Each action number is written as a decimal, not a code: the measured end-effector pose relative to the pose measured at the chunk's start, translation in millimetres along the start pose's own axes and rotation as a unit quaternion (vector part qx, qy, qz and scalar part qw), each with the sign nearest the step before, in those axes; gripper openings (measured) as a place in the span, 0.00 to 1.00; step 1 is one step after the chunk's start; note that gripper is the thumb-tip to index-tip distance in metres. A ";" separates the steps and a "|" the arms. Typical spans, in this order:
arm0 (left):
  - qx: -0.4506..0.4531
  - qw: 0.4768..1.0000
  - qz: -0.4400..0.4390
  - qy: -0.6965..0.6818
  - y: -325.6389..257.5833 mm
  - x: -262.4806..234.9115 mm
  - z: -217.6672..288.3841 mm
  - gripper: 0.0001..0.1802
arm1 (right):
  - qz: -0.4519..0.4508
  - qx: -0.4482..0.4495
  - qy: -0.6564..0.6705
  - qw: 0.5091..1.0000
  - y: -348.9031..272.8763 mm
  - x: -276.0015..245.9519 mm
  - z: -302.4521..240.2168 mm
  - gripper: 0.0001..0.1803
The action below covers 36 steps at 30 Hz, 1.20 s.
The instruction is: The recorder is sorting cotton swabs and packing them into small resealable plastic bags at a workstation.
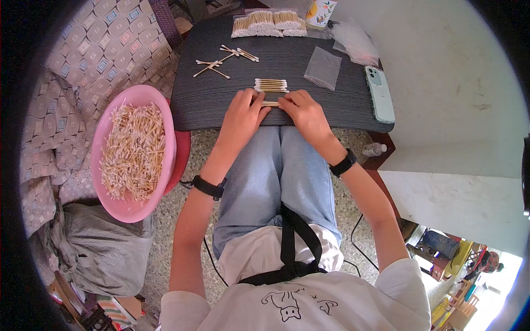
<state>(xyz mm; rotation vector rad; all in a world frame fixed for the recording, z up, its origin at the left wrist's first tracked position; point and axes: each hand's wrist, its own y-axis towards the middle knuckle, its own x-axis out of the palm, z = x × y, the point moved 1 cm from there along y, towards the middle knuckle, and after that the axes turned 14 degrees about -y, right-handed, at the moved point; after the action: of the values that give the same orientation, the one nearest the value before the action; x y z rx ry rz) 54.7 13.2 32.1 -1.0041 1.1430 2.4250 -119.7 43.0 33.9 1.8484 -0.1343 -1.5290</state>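
Observation:
My left hand [243, 113] and my right hand [302, 112] rest side by side at the near edge of a dark board [353, 105] across my knees. Between their fingertips they pinch a small row of wooden cotton swabs [270, 103]. Just beyond lies a neat bundle of swabs [271, 85]. A few loose swabs [221, 62] lie scattered farther back on the left. Stacked swab bundles [269, 23] line the far edge.
A pink basin [105, 138] heaped with loose swabs stands to my left. A small clear bag [323, 67] and a pale green phone [380, 94] lie on the board's right side, with more clear bags [356, 41] behind. A grey sack [94, 248] sits on the floor.

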 end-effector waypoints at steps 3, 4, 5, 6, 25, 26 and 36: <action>-0.037 0.999 -0.009 -0.026 0.2 -3.3 -2.9 0.19 | -0.004 0.015 -0.002 1.000 -1.1 -1.8 3.0 0.11; -0.037 0.999 -0.009 -0.026 0.2 -3.3 -2.7 0.19 | -0.008 0.015 -0.007 1.000 -1.8 -2.2 4.8 0.11; -0.040 0.998 -0.010 -0.041 0.2 -2.9 -2.4 0.19 | -0.008 0.014 -0.007 1.000 -2.9 -2.3 5.8 0.11; -0.043 0.997 -0.011 -0.056 -0.4 -2.3 -3.2 0.18 | -0.008 0.012 -0.005 1.000 -3.5 -2.0 6.2 0.11; 0.011 0.997 -0.071 -0.001 6.1 10.9 0.3 0.10 | 0.024 -0.017 -0.016 0.999 -6.1 0.0 4.9 0.11; 0.028 0.997 -0.067 0.029 6.8 11.4 0.5 0.08 | 0.024 -0.017 -0.016 0.999 -6.1 -0.1 4.3 0.11; 0.067 0.988 -0.084 0.108 6.7 12.2 3.7 0.09 | 0.017 -0.017 -0.046 0.999 -7.6 -3.7 0.4 0.13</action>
<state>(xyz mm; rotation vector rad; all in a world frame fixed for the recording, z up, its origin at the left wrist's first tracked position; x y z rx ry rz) 40.8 11.1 29.1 -1.2863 1.2188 2.1196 -123.8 50.2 32.5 1.7407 -0.1808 -1.5844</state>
